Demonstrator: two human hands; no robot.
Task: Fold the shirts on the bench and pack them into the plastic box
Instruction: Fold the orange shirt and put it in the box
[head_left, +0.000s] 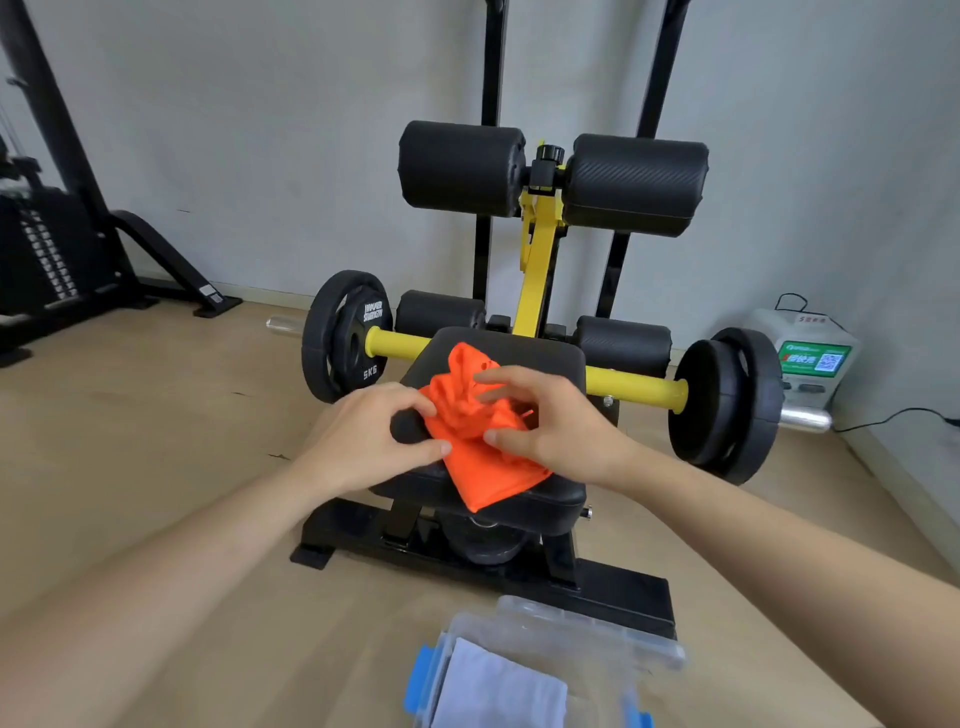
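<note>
The orange shirt lies crumpled in a heap on the padded seat of the counter, and its near corner already pokes over the front edge of the pad. The left grip has its fingers curled and its thumb laid on the shirt's left edge, apparently pinching the fabric. The right grip is spread, with fairly straight fingers and the thumb tip resting on the bunched cloth; no fold is clearly caught between them. The main risk, as I judge it, is the pad itself. It looks too small to lay a shirt flat, so once the heap is opened out a sleeve or hem may droop over the side, drag the rest off onto the floor, or catch on the yellow bar just behind. Thin, slippery-looking fabric smoothed with one grip only may also bunch again and make a lumpy fold that sits badly in the plastic box. That box stands on the floor near the person. It is blurred and cut off by the bottom of the view, so its depth and any lid cannot be made out. A pale folded cloth lies inside; whether it is a shirt is unclear. Collar and sleeves of the orange shirt cannot be told apart, and the parts under both grips are hidden.
</note>
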